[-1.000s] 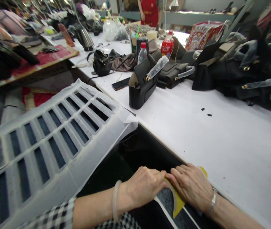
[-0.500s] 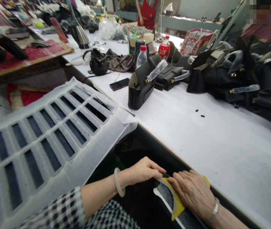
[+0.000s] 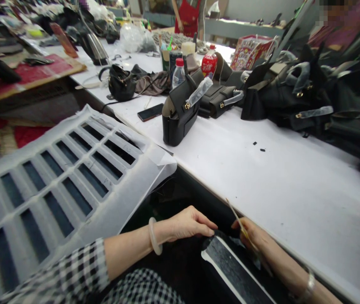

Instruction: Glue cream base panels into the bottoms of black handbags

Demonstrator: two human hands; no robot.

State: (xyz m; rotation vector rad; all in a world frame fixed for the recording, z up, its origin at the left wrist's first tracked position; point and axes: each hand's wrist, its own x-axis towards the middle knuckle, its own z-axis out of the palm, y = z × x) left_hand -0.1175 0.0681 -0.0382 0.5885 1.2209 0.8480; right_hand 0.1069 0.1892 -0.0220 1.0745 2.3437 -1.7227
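A long black piece with white edge strips (image 3: 230,268) lies low in front of me, its near end cut off by the frame. At its far end my left hand (image 3: 190,223) is closed in a pinch on the black rim. To the right of the piece, my right hand (image 3: 256,238) is closed around a thin yellow and pale sheet (image 3: 245,232), seen nearly edge-on and blurred. That sheet is apart from the black piece's top face, which shows dark and textured.
A white-covered table (image 3: 294,190) runs along the right. On it stand a black handbag (image 3: 180,120), a phone (image 3: 150,112), bottles (image 3: 209,61) and a heap of black bags (image 3: 275,90). To the left lies a slotted white tray (image 3: 50,181). A person in a red apron (image 3: 188,19) stands far back.
The yellow sheet has come off the black piece's top and moved right with my right hand, turning edge-on. My left hand keeps its pinch. The view has shifted slightly.
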